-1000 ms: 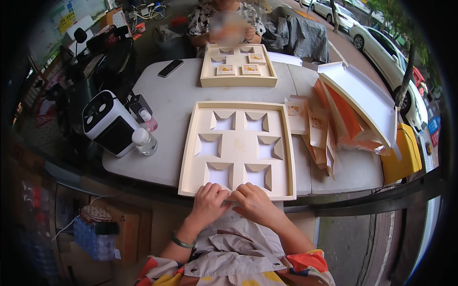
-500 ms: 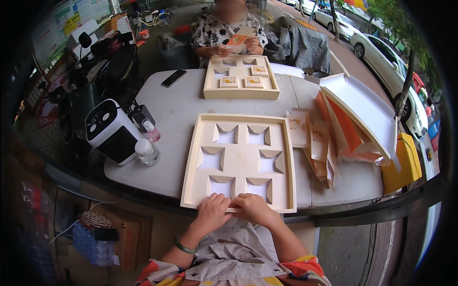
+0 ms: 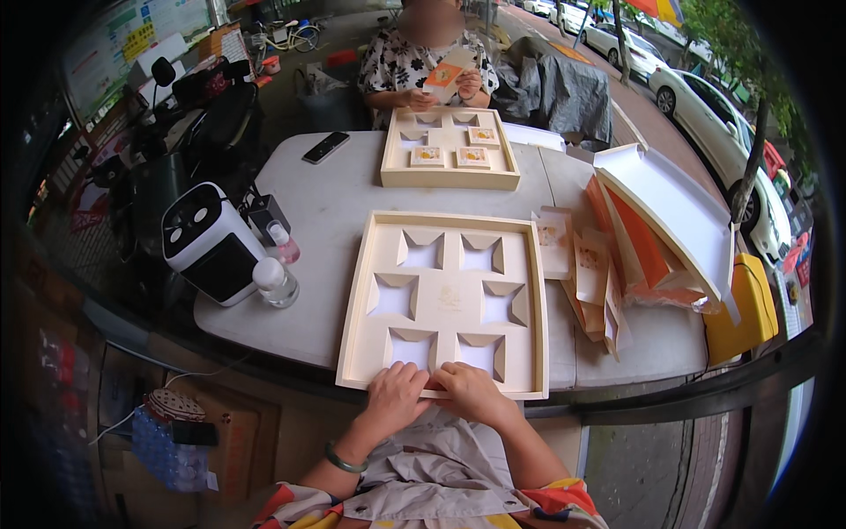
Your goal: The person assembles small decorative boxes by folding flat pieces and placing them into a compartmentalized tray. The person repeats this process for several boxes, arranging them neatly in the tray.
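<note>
A shallow cream-coloured box (image 3: 443,348) with a raised rim lies in front of me. Its insert has several square openings with folded flaps and white bottoms. At the middle of the near rim, my left hand (image 3: 398,392) curls its fingers over the edge, a green bangle on its wrist. Close against it, my right hand (image 3: 471,391) bends its fingers over the same rim. The fingertips of both are partly hidden. Across the table stands a similar box (image 3: 449,177), with 3 small square printed boxes (image 3: 472,157) in its openings.
Flat printed card pieces (image 3: 592,264) and a stack of orange and white card (image 3: 656,212) lie right of my box. At left stand a white-and-black device (image 3: 211,242), a clear bottle (image 3: 275,282) and a pink spray bottle (image 3: 284,242). A phone (image 3: 326,147) lies farther back. Opposite, a person (image 3: 423,66) holds orange-and-white card (image 3: 448,75).
The whole view has shifted slightly. My hands stay at the near rim with little change. The person opposite has turned and lowered the orange-and-white card a little.
</note>
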`<state>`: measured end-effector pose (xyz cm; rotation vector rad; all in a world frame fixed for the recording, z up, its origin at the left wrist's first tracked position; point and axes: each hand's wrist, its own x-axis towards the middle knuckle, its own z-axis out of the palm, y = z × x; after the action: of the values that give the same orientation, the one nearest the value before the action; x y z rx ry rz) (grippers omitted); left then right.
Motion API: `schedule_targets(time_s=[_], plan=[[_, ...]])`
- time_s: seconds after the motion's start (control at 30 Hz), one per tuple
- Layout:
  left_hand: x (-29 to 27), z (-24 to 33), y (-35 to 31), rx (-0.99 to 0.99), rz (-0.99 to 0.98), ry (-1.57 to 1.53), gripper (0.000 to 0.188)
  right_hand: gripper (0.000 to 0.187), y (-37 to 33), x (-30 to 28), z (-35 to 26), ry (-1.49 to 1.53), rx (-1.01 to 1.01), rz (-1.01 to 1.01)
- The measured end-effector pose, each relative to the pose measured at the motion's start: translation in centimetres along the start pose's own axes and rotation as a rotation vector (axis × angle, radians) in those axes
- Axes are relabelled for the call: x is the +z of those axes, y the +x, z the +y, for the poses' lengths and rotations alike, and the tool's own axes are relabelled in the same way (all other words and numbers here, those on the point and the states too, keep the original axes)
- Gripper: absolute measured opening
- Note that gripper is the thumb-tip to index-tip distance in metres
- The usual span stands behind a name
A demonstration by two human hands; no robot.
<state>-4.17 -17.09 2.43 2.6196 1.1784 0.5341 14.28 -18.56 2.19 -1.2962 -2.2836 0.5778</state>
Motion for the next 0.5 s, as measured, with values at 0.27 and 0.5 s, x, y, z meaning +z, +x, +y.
schedule_targets(time_s=[0.27, 0.5], plan=[[-0.13, 0.03, 0.05, 0.000, 0.009, -0.007, 0.034, 0.022, 0.04, -0.19, -0.09, 0.003, 0.006, -0.006], [0.03, 0.00, 0.05, 0.003, 0.020, 0.001, 0.033, 0.021, -0.04, -0.32, -0.15, 0.003, 0.024, -0.020]])
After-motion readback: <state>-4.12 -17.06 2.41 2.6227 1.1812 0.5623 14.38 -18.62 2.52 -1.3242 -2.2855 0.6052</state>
